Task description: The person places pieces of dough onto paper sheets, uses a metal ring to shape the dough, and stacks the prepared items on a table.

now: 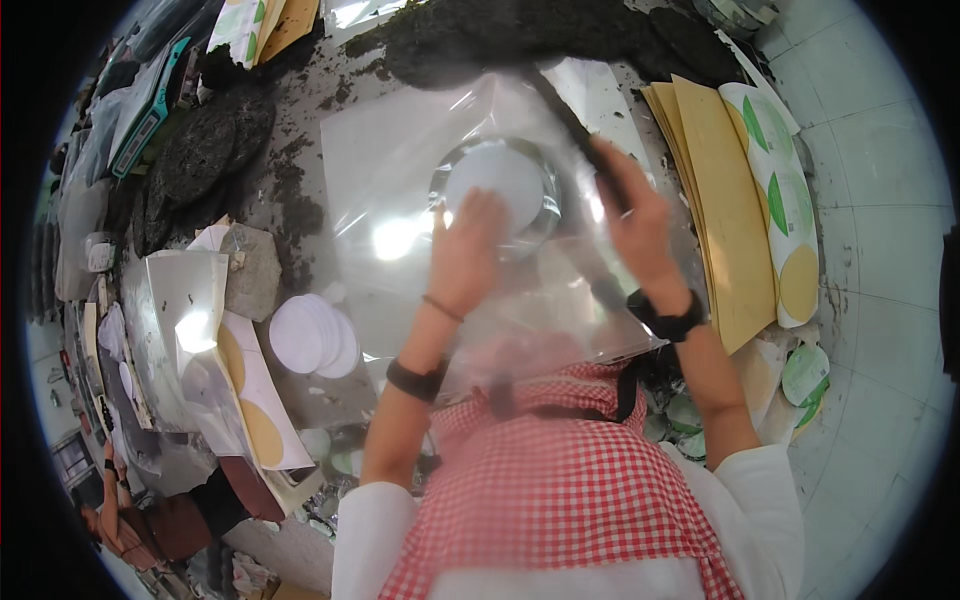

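In front of me lies a clear plastic sheet, with bright glare on it. A round ring with a shiny metallic rim sits at its middle, around a white translucent disc. My left hand rests on the disc's near left part, thumb apart from the fingers at the ring's edge; the fingertips are slightly blurred. My right hand is closed around a long, narrow dark bar, which slants up and leftward over the sheet's right part. I cannot make out what kind of tool it is.
A dark, wet-looking mass covers the far edge. Flat dark round slabs lie far left, beside a grey stone block. White discs are stacked nearer. Tan sheets and green-printed sheets stand right. Another person works lower left.
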Demonstrator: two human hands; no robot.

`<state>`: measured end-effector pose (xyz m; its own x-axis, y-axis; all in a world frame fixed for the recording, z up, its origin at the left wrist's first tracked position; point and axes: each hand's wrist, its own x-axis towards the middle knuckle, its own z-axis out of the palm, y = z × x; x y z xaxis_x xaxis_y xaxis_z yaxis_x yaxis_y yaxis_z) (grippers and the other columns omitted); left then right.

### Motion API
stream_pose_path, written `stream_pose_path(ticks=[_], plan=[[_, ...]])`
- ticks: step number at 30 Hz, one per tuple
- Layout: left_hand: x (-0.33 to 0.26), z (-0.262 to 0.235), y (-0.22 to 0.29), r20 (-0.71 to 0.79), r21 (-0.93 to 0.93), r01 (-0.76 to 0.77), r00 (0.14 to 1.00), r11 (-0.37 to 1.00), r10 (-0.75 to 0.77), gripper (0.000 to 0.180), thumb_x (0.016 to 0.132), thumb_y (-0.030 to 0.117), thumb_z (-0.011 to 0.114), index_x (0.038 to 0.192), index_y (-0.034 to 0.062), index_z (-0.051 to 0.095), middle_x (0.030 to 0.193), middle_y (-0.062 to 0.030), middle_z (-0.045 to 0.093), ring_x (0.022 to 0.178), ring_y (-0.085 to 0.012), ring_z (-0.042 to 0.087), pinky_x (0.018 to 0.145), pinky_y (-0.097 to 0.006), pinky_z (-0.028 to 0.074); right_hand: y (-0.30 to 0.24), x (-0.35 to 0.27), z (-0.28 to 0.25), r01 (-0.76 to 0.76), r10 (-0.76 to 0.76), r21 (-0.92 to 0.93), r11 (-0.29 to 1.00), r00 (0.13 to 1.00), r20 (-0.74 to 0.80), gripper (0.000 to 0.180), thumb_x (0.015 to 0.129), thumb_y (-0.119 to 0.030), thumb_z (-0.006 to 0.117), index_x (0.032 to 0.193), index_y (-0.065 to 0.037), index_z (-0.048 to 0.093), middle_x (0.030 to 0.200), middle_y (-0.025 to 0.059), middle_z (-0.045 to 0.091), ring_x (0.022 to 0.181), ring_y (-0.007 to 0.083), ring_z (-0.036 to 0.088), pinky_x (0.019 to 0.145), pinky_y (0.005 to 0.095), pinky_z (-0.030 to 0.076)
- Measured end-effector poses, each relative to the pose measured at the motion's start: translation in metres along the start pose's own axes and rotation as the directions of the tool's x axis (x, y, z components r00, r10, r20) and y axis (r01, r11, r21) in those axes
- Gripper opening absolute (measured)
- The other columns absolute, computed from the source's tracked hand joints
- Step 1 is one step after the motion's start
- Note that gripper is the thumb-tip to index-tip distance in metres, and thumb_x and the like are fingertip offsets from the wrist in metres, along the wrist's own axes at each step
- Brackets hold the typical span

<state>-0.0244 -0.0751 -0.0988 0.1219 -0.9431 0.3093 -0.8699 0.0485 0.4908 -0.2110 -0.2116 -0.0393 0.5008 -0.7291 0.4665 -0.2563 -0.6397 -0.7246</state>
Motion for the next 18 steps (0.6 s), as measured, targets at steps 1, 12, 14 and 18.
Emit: stream_pose_path(ticks=[1, 12, 14, 18], plan=[[-0.004, 0.002, -0.006, -0.211, -0.118, 0.092, 0.971, 0.989, -0.116, 0.047, 0.079, 0.000, 0.052, 0.126, -0.0001, 0.055, 0.135, -0.0175, 0.054, 0.130, -0.0314, 0.048, 0.107, -0.047, 0.037, -0.001, -0.007, 0.011, 0.226, -0.210, -0.200, 0.953, 0.973, 0.098, 0.038, 0.089, -0.015, 0.062, 0.122, 0.005, 0.059, 0.121, 0.0186, 0.061, 0.112, 0.0268, 0.060, 0.097, 0.0358, 0.048], [0.050, -0.017, -0.032, 0.410, 0.331, 0.029, 0.896, 0.943, -0.172, 0.125, 0.052, 0.047, 0.090, 0.148, -0.0003, 0.024, 0.115, -0.0160, 0.045, 0.097, -0.0336, 0.053, 0.077, -0.038, 0.054, 0.034, 0.029, 0.089, 0.394, -0.048, -0.334, 0.856, 0.705, 0.708, 0.099, 0.057, -0.022, 0.086, 0.138, 0.010, 0.038, 0.111, 0.0203, 0.053, 0.093, 0.0341, 0.059, 0.074, 0.0347, 0.053], [0.058, 0.005, -0.024, 0.413, 0.510, 0.001, 0.877, 0.860, -0.245, 0.130, 0.047, 0.055, 0.087, 0.148, -0.0014, 0.028, 0.107, -0.0130, 0.047, 0.088, -0.0262, 0.056, 0.066, -0.031, 0.055, 0.031, 0.022, 0.105, 0.441, 0.037, -0.497, 0.747, 0.719, 0.694, 0.099, 0.057, -0.025, 0.084, 0.137, 0.012, 0.039, 0.111, 0.0171, 0.053, 0.088, 0.0294, 0.058, 0.068, 0.0292, 0.052], [0.059, 0.020, -0.028, 0.471, 0.511, -0.005, 0.838, 0.859, -0.276, 0.132, 0.045, 0.055, 0.088, 0.146, -0.0066, 0.027, 0.107, -0.0131, 0.048, 0.082, -0.0233, 0.057, 0.063, -0.028, 0.056, 0.042, 0.009, 0.117, 0.351, 0.013, -0.440, 0.826, 0.769, 0.639, 0.099, 0.053, -0.009, 0.084, 0.138, 0.006, 0.035, 0.115, 0.0187, 0.052, 0.093, 0.0369, 0.060, 0.074, 0.0406, 0.055]])
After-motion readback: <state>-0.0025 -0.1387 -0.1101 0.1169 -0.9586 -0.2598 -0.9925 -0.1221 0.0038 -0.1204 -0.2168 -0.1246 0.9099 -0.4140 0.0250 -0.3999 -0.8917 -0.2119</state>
